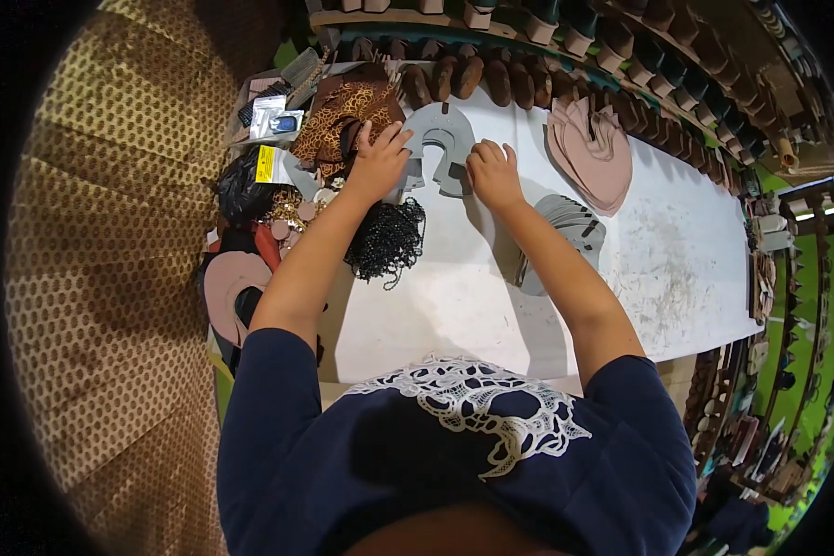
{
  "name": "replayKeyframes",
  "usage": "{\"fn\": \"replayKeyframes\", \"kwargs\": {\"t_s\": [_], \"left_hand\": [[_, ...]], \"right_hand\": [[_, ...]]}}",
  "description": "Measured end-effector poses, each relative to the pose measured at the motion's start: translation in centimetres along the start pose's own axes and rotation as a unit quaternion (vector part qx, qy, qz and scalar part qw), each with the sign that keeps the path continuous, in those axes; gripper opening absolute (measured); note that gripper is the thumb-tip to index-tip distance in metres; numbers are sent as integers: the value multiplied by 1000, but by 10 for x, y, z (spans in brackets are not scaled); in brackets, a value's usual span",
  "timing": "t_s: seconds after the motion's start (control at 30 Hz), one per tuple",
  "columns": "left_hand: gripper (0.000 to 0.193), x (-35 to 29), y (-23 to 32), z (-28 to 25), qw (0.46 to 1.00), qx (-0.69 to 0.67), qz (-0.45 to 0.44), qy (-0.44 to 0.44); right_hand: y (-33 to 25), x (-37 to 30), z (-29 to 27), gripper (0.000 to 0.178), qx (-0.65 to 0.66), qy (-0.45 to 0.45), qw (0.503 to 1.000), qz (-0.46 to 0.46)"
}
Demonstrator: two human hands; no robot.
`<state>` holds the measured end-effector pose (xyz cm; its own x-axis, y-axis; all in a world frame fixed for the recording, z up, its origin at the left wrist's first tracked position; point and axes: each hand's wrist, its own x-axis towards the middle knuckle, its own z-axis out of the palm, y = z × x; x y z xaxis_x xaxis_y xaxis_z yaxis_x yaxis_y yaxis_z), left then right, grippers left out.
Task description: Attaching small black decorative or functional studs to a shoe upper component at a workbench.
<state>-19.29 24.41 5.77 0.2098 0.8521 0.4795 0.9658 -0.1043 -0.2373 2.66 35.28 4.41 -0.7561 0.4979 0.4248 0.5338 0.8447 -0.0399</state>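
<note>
Grey U-shaped shoe-upper pieces (pixel 440 125) lie flat on the white-covered table, their curve facing away from me and at least two layers showing. My left hand (pixel 380 162) rests at their left side with its fingers stretched apart. At the right leg of the U, my right hand (pixel 496 173) has bent fingers and its thumb side closed against the edge. A heap of black bead strings (pixel 386 239) lies below my left wrist. Beyond my right forearm, more grey pieces (pixel 565 232) are fanned in a stack, partly covered by the arm.
Pink cut pieces (pixel 591 153) are stacked at the right. Brown shoe forms (pixel 471 78) line the table's far edge under shelves of shoes (pixel 579 42). At left sit patterned brown cloth (pixel 343 120), a black plastic bag (pixel 239 185) and another pink piece (pixel 234 287). Patterned fabric (pixel 111 278) hangs alongside.
</note>
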Motion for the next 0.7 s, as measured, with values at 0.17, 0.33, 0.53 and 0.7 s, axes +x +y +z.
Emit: {"fn": "replayKeyframes", "kwargs": {"t_s": [0.17, 0.33, 0.53, 0.7], "left_hand": [[7, -6, 18, -36, 997, -63, -25, 43], [11, -38, 57, -70, 993, -102, -36, 42], [10, -103, 121, -95, 978, -191, -86, -18], [11, -156, 164, -120, 966, -225, -108, -66]], "right_hand": [[-6, -24, -31, 10, 18, 29, 999, -30], [-26, -73, -71, 9, 39, -18, 997, -61], [-58, -149, -98, 10, 81, -73, 992, -70], [-74, -202, -112, 14, 155, -129, 976, -82]]}}
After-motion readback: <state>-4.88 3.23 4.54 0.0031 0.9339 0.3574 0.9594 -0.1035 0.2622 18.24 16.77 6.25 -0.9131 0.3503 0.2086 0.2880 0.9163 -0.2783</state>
